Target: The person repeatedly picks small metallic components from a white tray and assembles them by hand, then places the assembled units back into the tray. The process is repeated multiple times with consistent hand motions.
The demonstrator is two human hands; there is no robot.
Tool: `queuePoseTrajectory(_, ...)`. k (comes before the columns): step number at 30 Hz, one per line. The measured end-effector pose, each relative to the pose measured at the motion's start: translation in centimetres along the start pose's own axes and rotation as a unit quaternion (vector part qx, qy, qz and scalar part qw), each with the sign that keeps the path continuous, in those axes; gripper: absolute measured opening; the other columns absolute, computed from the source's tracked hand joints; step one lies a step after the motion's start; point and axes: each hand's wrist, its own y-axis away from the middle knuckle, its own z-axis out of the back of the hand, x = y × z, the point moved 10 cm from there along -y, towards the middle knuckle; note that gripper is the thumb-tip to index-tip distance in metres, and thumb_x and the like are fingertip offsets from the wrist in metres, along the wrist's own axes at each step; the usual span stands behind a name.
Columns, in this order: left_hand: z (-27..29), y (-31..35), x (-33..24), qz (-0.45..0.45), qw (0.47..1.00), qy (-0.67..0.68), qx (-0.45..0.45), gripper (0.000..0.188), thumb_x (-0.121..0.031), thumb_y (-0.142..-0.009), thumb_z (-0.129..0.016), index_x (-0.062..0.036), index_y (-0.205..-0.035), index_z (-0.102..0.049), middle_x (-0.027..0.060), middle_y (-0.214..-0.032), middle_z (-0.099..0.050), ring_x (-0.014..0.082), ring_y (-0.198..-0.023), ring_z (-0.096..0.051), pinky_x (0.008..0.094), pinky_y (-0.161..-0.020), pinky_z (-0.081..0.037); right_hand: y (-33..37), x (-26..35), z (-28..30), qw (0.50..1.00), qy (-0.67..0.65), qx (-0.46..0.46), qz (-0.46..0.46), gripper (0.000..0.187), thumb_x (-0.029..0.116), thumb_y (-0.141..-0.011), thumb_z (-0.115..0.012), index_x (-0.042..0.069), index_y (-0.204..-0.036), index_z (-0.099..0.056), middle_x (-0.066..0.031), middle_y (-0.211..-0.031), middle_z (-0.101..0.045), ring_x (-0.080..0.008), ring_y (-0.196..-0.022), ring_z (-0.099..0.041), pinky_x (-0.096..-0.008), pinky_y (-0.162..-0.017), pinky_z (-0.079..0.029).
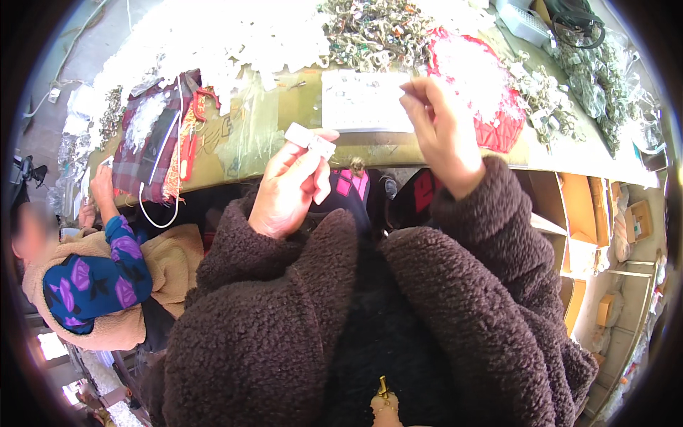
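My left hand (284, 188) is raised just in front of the table's near edge, fingers closed on a small white card (299, 134). A second small whitish piece with dark marks (324, 147) shows between the same fingertips; its kind is unclear. My right hand (449, 135) hovers beside the right end of a white sheet (366, 117), thumb and forefinger brought together. Whatever lies between those fingertips, if anything, is too small to make out. Small metallic-looking pieces (348, 82) lie on the sheet's far part.
A large heap of tangled small pieces (377, 35) covers the back. Right of it, a red cloth (498, 132) carries white pieces. Bagged goods (587, 75) and a pale basket (523, 21) stand farther right. At left, a co-worker (99, 285) sits by a plaid cloth (146, 153).
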Motion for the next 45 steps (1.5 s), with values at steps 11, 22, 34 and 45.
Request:
queuePoseTrajectory(11, 0.8, -1.3, 1.0, 0.052, 0.989, 0.133, 0.04, 0.032, -0.006, -0.097, -0.048, 0.004, -0.127, -0.05, 0.0195, -0.115, -0.061, 0.0195, -0.077, -0.066, 0.0304, -0.056, -0.058, -3.6, -3.3, -6.1, 0.966, 0.179, 0.166, 0.086, 0.01, 0.012, -0.084, -0.061, 0.003, -0.089, -0.063, -0.0146, -0.085, -0.058, -0.0335, -0.083, -0.061, -0.0411, -0.072, -0.05)
queuePoseTrajectory(22, 1.4, -2.6, 1.7, 0.077, 0.981, 0.178, 0.021, 0.031, -0.006, -0.097, -0.05, 0.0025, -0.126, -0.052, 0.0179, -0.112, -0.062, 0.0174, -0.075, -0.067, 0.0286, -0.056, -0.058, -6.7, -7.1, -7.0, 0.966, 0.075, 0.238, -0.065, 0.021, 0.014, -0.083, -0.065, -0.002, -0.097, -0.067, -0.0163, -0.084, -0.067, -0.0263, -0.078, -0.065, -0.0357, -0.073, -0.05)
queuePoseTrajectory(34, 0.9, -2.6, 1.9, 0.092, 0.978, 0.18, 0.045, 0.028, -0.01, -0.097, -0.052, 0.0024, -0.121, -0.056, 0.0173, -0.11, -0.064, 0.0157, -0.066, -0.064, 0.0287, -0.053, -0.056, -4.9, -3.3, -6.3, 0.97, 0.117, 0.213, 0.002, 0.015, 0.011, -0.083, -0.067, 0.0, -0.091, -0.062, -0.0103, -0.082, -0.059, -0.0205, -0.077, -0.058, -0.0297, -0.069, -0.047)
queuePoseTrajectory(45, -0.3, -1.7, 3.5, 0.09, 0.987, 0.119, 0.063, 0.025, -0.015, -0.098, -0.053, 0.0006, -0.117, -0.055, 0.0117, -0.079, -0.066, 0.0175, -0.059, -0.064, 0.0283, -0.053, -0.056, 1.0, 4.4, -6.4, 0.965, -0.055, 0.204, 0.156, 0.017, 0.002, -0.08, -0.07, 0.002, -0.095, -0.062, -0.0079, -0.082, -0.06, -0.0218, -0.076, -0.061, -0.0299, -0.066, -0.049)
